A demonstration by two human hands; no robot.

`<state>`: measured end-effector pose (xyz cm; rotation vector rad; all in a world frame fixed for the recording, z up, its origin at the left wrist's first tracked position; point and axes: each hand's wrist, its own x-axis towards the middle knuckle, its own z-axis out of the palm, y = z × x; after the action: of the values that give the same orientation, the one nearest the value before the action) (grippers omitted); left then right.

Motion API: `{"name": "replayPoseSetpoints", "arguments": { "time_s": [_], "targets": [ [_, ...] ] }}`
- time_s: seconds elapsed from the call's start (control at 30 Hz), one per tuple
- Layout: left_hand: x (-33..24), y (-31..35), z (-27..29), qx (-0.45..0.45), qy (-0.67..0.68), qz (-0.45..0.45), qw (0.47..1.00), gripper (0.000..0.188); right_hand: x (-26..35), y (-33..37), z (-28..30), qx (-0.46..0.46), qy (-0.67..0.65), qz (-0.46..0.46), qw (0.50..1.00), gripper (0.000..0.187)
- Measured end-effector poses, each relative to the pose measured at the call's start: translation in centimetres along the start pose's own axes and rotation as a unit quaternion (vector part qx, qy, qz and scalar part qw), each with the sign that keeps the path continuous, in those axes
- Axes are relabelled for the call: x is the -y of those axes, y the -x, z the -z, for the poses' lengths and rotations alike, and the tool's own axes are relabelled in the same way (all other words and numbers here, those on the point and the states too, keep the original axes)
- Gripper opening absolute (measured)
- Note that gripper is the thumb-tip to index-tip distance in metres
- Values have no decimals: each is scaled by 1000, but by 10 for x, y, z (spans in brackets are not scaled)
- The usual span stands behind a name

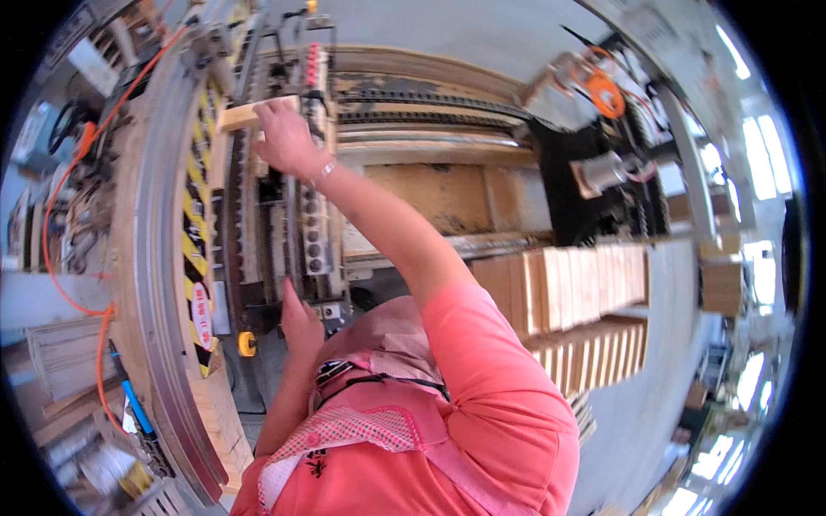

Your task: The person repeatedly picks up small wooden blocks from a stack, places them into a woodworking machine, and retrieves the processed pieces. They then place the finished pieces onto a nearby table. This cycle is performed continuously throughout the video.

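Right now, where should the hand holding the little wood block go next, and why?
Probably a small push forward: the right hand grips the wood block right at the machine's feed rail, so it seems about to seat there. The left hand rests lower down.

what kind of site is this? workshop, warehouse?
Most likely a woodworking shop or factory floor. The right hand holds a small wooden block at a large machine with a yellow-and-black hazard strip, and stacks of cut wooden blocks sit beside it.
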<state>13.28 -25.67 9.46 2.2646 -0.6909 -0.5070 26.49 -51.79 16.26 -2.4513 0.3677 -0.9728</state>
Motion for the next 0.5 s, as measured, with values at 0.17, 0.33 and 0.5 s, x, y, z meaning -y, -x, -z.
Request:
{"name": "replayPoseSetpoints", "arguments": {
  "time_s": [0.17,0.33,0.5],
  "targets": [
    [16,-3,-11,-7,11,-31,999,58,18,180,146,-74,-4,-127,989,31],
    [26,-4,-16,-19,10,-41,999,58,3,390,289,-193,220,-303,907,16],
    [32,-9,-15,-31,12,-57,998,58,20,558,408,-206,424,-472,745,11]
  ]
}}
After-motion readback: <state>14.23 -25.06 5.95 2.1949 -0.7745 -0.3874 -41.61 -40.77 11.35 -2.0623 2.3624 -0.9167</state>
